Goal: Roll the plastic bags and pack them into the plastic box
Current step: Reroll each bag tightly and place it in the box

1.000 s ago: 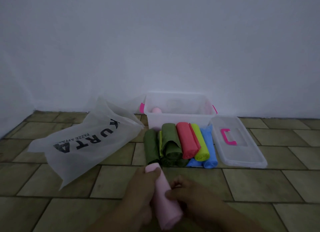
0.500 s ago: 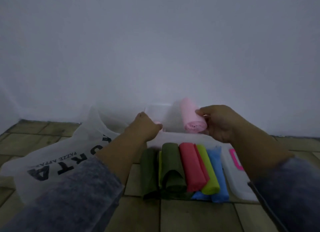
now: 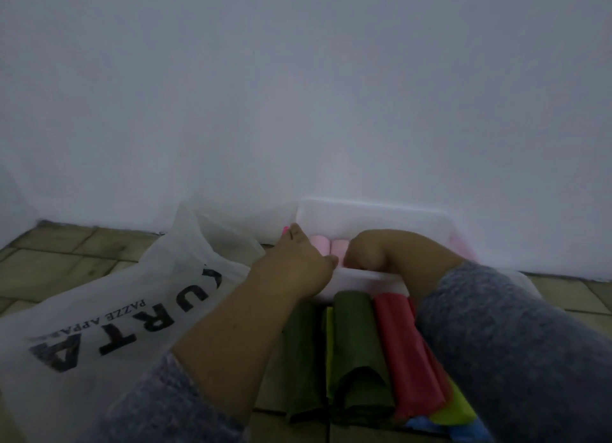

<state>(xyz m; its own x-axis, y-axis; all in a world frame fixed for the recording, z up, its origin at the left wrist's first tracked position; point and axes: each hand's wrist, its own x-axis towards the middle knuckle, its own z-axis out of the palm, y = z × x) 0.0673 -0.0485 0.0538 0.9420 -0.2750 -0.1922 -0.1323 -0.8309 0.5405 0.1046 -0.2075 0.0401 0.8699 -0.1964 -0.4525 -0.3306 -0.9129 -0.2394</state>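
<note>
The clear plastic box [image 3: 371, 209] stands on the floor against the wall. Two pink rolled bags lie side by side inside it: the left pink roll [image 3: 319, 245] and the right pink roll [image 3: 338, 248]. My right hand [image 3: 374, 250] reaches over the near rim, its fingers curled down on the right pink roll. My left hand [image 3: 298, 260] stretches into the box's left end beside the left pink roll, fingers fairly straight. In front of the box lie rolled bags: dark green [image 3: 357, 343], red [image 3: 404, 350], yellow-green [image 3: 453, 409] and blue [image 3: 463, 432].
A large white bag printed KURTA [image 3: 132, 310] lies open on the tiled floor to the left, touching the box's corner. The white wall rises right behind the box. My right sleeve covers the floor to the box's right.
My right hand has brought the pink roll down from above the box into it, beside the other pink roll. My left hand moved further into the box. The view tilted closer.
</note>
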